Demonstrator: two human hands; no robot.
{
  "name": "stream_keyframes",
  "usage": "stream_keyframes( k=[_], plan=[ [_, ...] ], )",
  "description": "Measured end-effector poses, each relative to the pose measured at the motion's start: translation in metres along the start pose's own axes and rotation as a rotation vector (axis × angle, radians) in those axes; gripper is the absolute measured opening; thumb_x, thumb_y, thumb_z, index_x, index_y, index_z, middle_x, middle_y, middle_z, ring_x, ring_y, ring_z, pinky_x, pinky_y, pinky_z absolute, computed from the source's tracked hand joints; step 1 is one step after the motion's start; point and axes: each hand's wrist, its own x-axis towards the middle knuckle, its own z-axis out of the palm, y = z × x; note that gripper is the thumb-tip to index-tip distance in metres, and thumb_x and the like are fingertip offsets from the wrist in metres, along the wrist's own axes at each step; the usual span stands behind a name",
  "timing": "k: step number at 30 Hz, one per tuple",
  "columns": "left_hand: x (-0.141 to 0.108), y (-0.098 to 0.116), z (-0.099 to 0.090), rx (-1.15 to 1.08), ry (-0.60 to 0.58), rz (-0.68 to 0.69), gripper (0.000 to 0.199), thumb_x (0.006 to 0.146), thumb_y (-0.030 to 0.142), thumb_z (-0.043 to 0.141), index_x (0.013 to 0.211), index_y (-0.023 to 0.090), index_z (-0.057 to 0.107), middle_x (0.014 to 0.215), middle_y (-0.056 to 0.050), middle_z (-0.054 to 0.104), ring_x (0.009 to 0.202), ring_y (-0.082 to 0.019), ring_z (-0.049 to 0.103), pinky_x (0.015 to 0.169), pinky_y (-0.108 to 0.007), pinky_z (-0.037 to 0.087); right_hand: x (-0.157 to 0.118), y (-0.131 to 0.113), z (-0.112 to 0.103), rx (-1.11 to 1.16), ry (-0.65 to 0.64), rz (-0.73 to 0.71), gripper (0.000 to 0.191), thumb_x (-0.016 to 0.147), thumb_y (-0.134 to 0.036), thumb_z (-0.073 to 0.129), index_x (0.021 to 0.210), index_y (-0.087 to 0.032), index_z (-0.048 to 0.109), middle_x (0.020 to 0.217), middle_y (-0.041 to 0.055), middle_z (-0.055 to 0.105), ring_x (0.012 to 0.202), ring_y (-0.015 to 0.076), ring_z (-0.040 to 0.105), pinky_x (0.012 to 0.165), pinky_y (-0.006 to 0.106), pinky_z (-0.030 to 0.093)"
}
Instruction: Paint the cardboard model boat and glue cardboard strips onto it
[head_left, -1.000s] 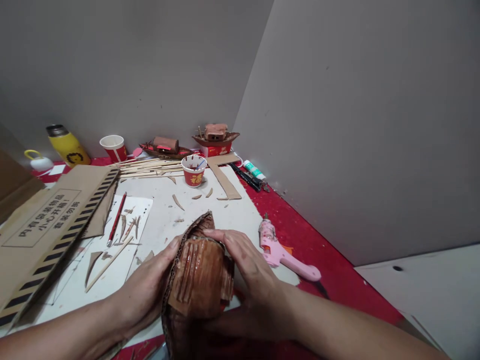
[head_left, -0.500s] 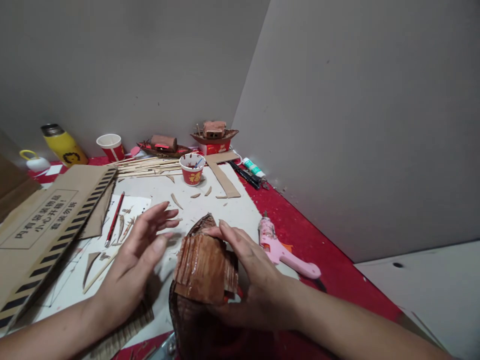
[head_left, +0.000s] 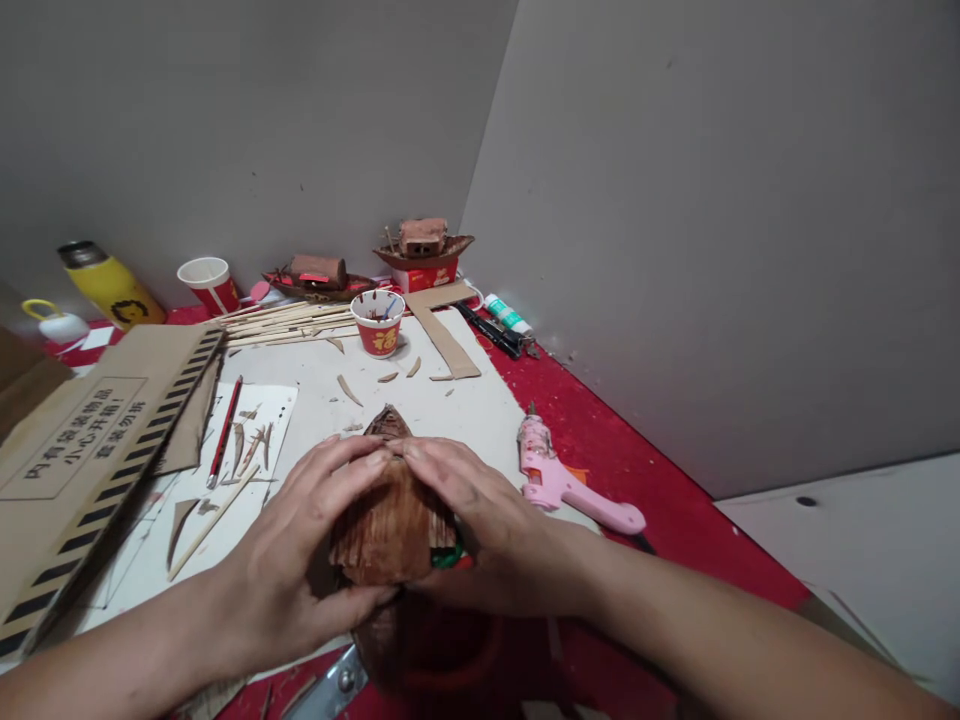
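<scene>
A brown model boat [head_left: 390, 535] with a ridged cabin roof lies lengthwise in front of me, its pointed bow [head_left: 387, 422] facing away. My left hand [head_left: 319, 535] wraps round the cabin from the left, fingertips at the roof's far edge and thumb at the near edge. From the other side my right hand [head_left: 487, 525] grips it the same way, the two sets of fingertips almost meeting. Something green and red [head_left: 450, 555] shows under the roof beside my right thumb. The near part of the hull is in shadow.
A pink glue gun [head_left: 570, 485] lies to the right. Ahead stand a paint-stained paper cup [head_left: 377, 325], bamboo sticks [head_left: 292, 322] and two more model boats [head_left: 319, 275]. Printed cardboard [head_left: 90, 440], a red pencil [head_left: 226, 432] and scraps lie left; a metal tool [head_left: 334, 685] is near the front.
My left hand has come in from the left and closed on the boat's cabin. My right hand has shifted its hold slightly, and the boat now sits straighter and a little further left.
</scene>
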Motion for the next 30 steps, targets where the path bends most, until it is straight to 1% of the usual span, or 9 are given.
stream_keyframes(
  k=[3, 6, 10, 13, 16, 19, 25, 27, 30],
  plan=[
    [0.001, -0.002, -0.002, 0.015, -0.025, -0.032, 0.09, 0.085, 0.017, 0.068, 0.158, 0.028, 0.017, 0.15, -0.011, 0.048, 0.143, -0.027, 0.04, 0.122, -0.048, 0.029, 0.0, 0.002, 0.001, 0.012, -0.012, 0.034, 0.103, 0.083, -0.033, 0.077, 0.159, -0.018, 0.01, 0.151, 0.0186, 0.046, 0.143, 0.0243, 0.04, 0.116, 0.042, 0.038],
    [0.001, -0.005, -0.004, 0.008, -0.035, -0.088, 0.089, 0.085, 0.019, 0.068, 0.158, 0.029, 0.017, 0.148, -0.01, 0.05, 0.14, -0.029, 0.044, 0.122, -0.051, 0.029, 0.001, 0.002, 0.0, 0.025, -0.033, 0.076, 0.106, 0.084, -0.04, 0.077, 0.16, -0.02, 0.006, 0.153, 0.0181, 0.045, 0.144, 0.0249, 0.039, 0.118, 0.044, 0.036],
    [0.001, -0.013, -0.005, -0.003, -0.018, -0.101, 0.092, 0.081, 0.018, 0.071, 0.157, 0.029, 0.019, 0.148, -0.011, 0.047, 0.139, -0.029, 0.044, 0.118, -0.049, 0.036, 0.001, 0.001, -0.001, -0.013, -0.077, 0.15, 0.116, 0.08, -0.046, 0.079, 0.16, -0.023, -0.001, 0.155, 0.0187, 0.042, 0.145, 0.0295, 0.039, 0.12, 0.051, 0.031],
    [0.0, -0.019, -0.004, -0.009, 0.022, -0.062, 0.093, 0.08, 0.019, 0.073, 0.157, 0.029, 0.021, 0.145, -0.013, 0.048, 0.136, -0.031, 0.046, 0.113, -0.049, 0.042, 0.002, 0.002, -0.001, -0.034, -0.105, 0.188, 0.119, 0.08, -0.045, 0.08, 0.16, -0.025, -0.006, 0.157, 0.0186, 0.039, 0.146, 0.0303, 0.037, 0.12, 0.053, 0.03],
    [0.001, -0.023, -0.002, -0.01, 0.029, -0.061, 0.094, 0.08, 0.021, 0.074, 0.157, 0.031, 0.021, 0.144, -0.014, 0.047, 0.136, -0.033, 0.045, 0.111, -0.052, 0.044, 0.003, 0.008, 0.0, 0.008, -0.05, 0.15, 0.113, 0.083, -0.041, 0.077, 0.16, -0.026, -0.005, 0.157, 0.0176, 0.04, 0.146, 0.0283, 0.039, 0.119, 0.052, 0.032],
    [0.002, -0.027, -0.001, -0.019, 0.018, -0.099, 0.095, 0.081, 0.024, 0.075, 0.157, 0.033, 0.02, 0.145, -0.014, 0.047, 0.134, -0.033, 0.047, 0.111, -0.052, 0.044, 0.005, 0.014, 0.002, 0.06, -0.006, 0.113, 0.106, 0.086, -0.039, 0.075, 0.16, -0.025, 0.0, 0.158, 0.0182, 0.038, 0.145, 0.0276, 0.039, 0.118, 0.051, 0.035],
    [0.003, -0.031, 0.0, -0.072, 0.043, -0.179, 0.095, 0.081, 0.03, 0.077, 0.156, 0.037, 0.02, 0.147, -0.012, 0.045, 0.134, -0.032, 0.048, 0.113, -0.051, 0.041, 0.009, 0.018, 0.003, 0.072, -0.04, 0.238, 0.11, 0.083, -0.042, 0.077, 0.16, -0.027, 0.001, 0.159, 0.0169, 0.035, 0.144, 0.0315, 0.04, 0.116, 0.054, 0.036],
    [0.004, -0.032, -0.001, -0.069, 0.07, -0.159, 0.095, 0.08, 0.03, 0.078, 0.156, 0.036, 0.021, 0.146, -0.012, 0.046, 0.134, -0.032, 0.047, 0.113, -0.051, 0.041, 0.011, 0.018, 0.002, 0.071, -0.026, 0.236, 0.109, 0.083, -0.043, 0.077, 0.16, -0.028, 0.001, 0.159, 0.0164, 0.036, 0.142, 0.0314, 0.042, 0.116, 0.054, 0.037],
    [0.008, -0.034, -0.002, -0.017, 0.079, -0.101, 0.095, 0.08, 0.032, 0.079, 0.156, 0.035, 0.022, 0.143, -0.012, 0.047, 0.134, -0.032, 0.047, 0.112, -0.051, 0.043, 0.013, 0.02, 0.001, 0.07, 0.044, 0.2, 0.105, 0.084, -0.043, 0.075, 0.16, -0.029, 0.004, 0.158, 0.015, 0.039, 0.141, 0.0296, 0.045, 0.115, 0.052, 0.039]
  ],
)
